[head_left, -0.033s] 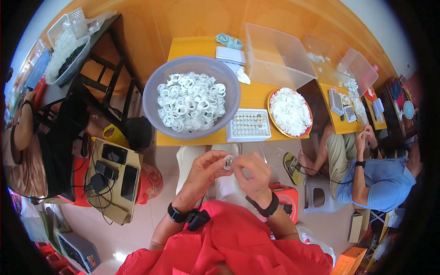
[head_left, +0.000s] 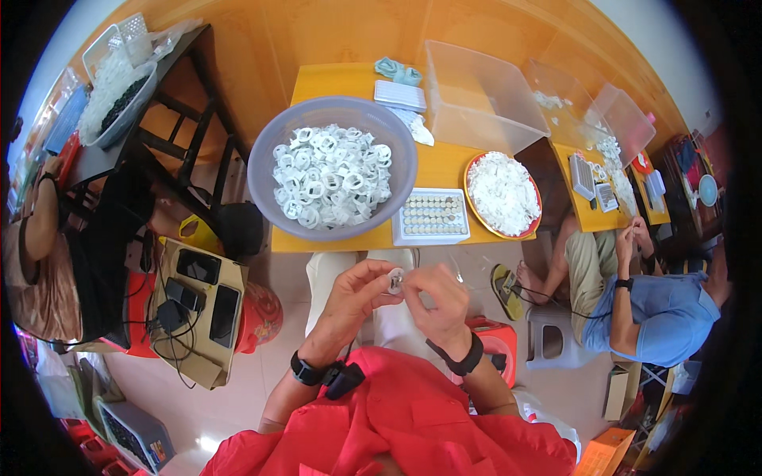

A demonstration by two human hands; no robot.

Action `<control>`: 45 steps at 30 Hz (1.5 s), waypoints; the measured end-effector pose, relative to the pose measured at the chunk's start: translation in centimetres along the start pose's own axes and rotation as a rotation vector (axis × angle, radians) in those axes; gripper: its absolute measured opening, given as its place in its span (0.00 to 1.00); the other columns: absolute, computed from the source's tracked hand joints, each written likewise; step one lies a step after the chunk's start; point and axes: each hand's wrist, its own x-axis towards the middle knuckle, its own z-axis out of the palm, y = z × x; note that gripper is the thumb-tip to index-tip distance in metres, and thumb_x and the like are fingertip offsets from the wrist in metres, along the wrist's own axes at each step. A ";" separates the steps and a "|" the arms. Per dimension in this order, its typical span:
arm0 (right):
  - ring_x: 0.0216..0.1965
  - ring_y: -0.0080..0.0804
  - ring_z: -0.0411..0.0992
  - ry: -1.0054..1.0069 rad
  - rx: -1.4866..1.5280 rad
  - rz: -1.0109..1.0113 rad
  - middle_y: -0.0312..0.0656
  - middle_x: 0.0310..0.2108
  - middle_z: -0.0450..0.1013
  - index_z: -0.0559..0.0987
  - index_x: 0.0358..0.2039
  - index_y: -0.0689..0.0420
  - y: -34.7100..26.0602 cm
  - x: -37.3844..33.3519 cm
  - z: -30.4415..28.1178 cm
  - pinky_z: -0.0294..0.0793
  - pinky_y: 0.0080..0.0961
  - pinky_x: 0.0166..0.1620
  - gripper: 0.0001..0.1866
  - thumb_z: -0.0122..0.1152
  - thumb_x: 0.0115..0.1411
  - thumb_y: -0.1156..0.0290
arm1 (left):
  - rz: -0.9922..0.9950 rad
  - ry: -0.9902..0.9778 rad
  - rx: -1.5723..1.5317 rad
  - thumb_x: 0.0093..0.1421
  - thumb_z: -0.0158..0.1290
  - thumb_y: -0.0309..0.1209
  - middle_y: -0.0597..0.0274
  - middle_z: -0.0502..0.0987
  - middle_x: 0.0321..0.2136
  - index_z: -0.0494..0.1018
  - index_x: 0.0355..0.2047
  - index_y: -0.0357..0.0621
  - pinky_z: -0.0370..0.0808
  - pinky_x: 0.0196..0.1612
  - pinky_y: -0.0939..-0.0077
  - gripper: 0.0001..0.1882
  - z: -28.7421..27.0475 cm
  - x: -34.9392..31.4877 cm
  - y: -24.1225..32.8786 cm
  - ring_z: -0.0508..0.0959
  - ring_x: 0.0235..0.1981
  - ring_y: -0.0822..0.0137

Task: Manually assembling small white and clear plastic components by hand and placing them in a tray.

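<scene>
My left hand (head_left: 356,292) pinches a small round white plastic part (head_left: 394,279) between thumb and fingers, in front of the table edge. Close against its right side, my right hand (head_left: 438,300) has its fingers curled and pressed together; what they hold, if anything, is too small to make out. Beyond my hands, a large grey-purple basin (head_left: 265,159) contains a heap of similar white ring-shaped parts (head_left: 332,176). A white tray (head_left: 431,236) with rows of small round metallic pieces is beside it. Farther right, small white pieces (head_left: 502,193) are piled on a red-rimmed plate (head_left: 473,221).
A clear plastic bin (head_left: 484,95), a white rack (head_left: 399,96) and a cloth (head_left: 418,129) stand behind on the yellow table (head_left: 317,82). At left, a cardboard box (head_left: 220,366) carries phones and cables. A co-worker in blue (head_left: 663,317) sits right, near a grey stool (head_left: 553,339).
</scene>
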 end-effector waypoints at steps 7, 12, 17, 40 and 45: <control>0.25 0.39 0.68 -0.098 -0.053 -0.038 0.41 0.25 0.70 0.72 0.28 0.61 0.0 0.2 -0.4 0.68 0.29 0.27 0.12 0.58 0.41 0.86 | 0.022 0.028 0.101 0.60 0.46 0.27 0.63 0.74 0.34 0.69 0.42 0.38 0.76 0.38 0.77 0.11 0.2 0.1 0.1 0.75 0.33 0.74; 0.22 0.37 0.68 -0.123 -0.056 -0.044 0.41 0.23 0.70 0.72 0.25 0.60 -0.1 0.8 -0.4 0.67 0.27 0.24 0.10 0.60 0.42 0.86 | 0.028 0.031 0.169 0.59 0.47 0.27 0.63 0.74 0.33 0.70 0.41 0.37 0.76 0.37 0.78 0.11 0.2 0.4 -0.1 0.75 0.32 0.74; 0.25 0.38 0.70 -0.198 0.029 0.070 0.42 0.23 0.70 0.72 0.26 0.61 0.8 0.5 -0.7 0.69 0.25 0.27 0.09 0.59 0.43 0.85 | 0.042 0.030 0.206 0.59 0.47 0.28 0.62 0.75 0.33 0.71 0.41 0.36 0.75 0.37 0.78 0.11 0.0 0.6 -0.6 0.75 0.32 0.74; 0.29 0.28 0.69 -0.176 0.312 0.389 0.40 0.27 0.66 0.73 0.30 0.62 1.2 0.2 -1.2 0.69 0.19 0.28 0.08 0.58 0.47 0.83 | 0.056 0.073 0.242 0.61 0.44 0.29 0.60 0.75 0.35 0.71 0.42 0.35 0.75 0.37 0.78 0.12 0.9 0.8 -0.8 0.77 0.31 0.71; 0.24 0.19 0.68 -0.147 0.478 0.602 0.36 0.24 0.70 0.72 0.30 0.63 1.8 -0.3 -1.1 0.68 0.15 0.28 0.07 0.58 0.50 0.82 | 0.126 0.009 0.360 0.61 0.44 0.29 0.59 0.75 0.35 0.71 0.42 0.36 0.75 0.37 0.79 0.12 0.9 0.9 -0.8 0.77 0.32 0.71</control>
